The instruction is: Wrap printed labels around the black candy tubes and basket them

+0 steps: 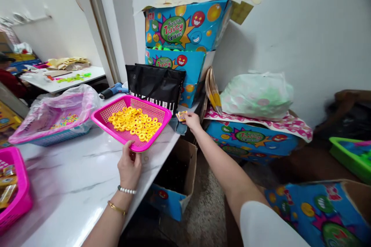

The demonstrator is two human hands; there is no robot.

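Observation:
My left hand grips the near corner of a pink plastic basket, which stands on a white marble counter. The basket holds a heap of yellow ring-shaped candies. My right hand reaches past the basket's far corner and pinches a small wrapped packet between its fingers. A folded blue cloth lies just below that packet.
A hot glue gun and black bag stand behind the basket. Left are a bagged blue basket and pink basket. Printed gum boxes stack right. A person sits beyond the doorway.

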